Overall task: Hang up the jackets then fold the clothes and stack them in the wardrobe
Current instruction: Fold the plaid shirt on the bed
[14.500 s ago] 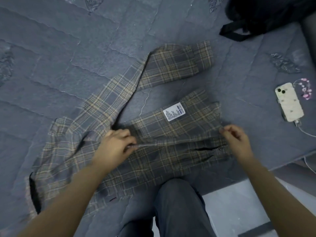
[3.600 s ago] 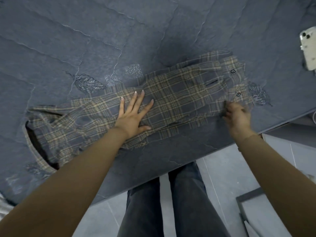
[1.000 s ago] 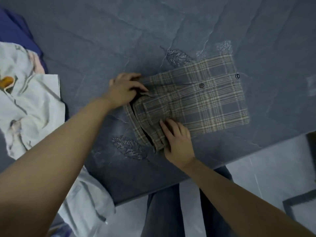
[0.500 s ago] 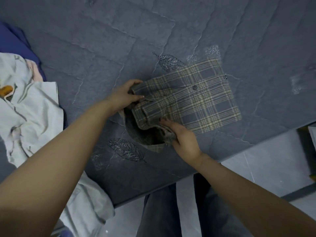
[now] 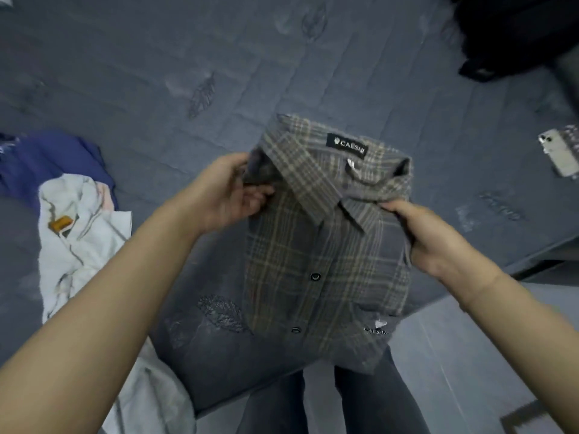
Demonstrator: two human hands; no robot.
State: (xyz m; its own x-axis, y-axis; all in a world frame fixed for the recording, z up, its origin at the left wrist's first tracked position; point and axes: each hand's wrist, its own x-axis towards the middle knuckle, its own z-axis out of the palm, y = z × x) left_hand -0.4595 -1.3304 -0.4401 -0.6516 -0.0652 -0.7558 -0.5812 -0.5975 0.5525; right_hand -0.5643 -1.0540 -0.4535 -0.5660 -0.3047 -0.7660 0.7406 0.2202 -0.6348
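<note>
Both my hands grip the folded plaid shirt [image 5: 326, 245] at its collar corners, left hand [image 5: 232, 192] and right hand [image 5: 432, 242], lifting it off the bed [image 5: 219, 57] so the folds hold together.

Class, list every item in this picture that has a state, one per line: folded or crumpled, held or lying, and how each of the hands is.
Plaid shirt: folded, collar up, lifted off the bed, held at both sides.
Left hand: grips the shirt's left edge.
Right hand: grips the shirt's right edge.
White garment: unfolded, crumpled on the bed.
Blue garment: unfolded, lying partly under the white one.
Phone: lying on the bed, camera side up.
Black bag: lying on the bed.
</note>
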